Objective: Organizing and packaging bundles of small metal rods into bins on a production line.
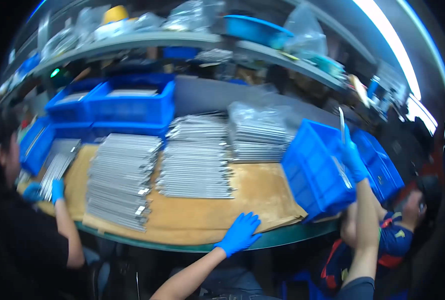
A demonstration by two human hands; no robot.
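Note:
My left hand (238, 234), in a blue glove, rests at the table's front edge with its fingers spread and nothing in it. On the right, my right hand (353, 159), gloved alike, is raised beside the blue plastic crate (307, 172). It grips a thin silvery metal strip (342, 122) that points upward; motion blurs its exact shape. Inside the crate, part of another light strip shows near my wrist. To the left of my hands lie a middle stack of metal strips (197, 172) and a longer stack of metal strips (120, 180).
Brown cardboard (260, 187) covers the green-edged table. Plastic-wrapped strips (260, 135) lie at the back. Blue bins (132, 107) stand at the back left. A co-worker (37, 220) handles strips at left; another person (395, 240) sits at right. A loaded shelf (132, 40) runs above.

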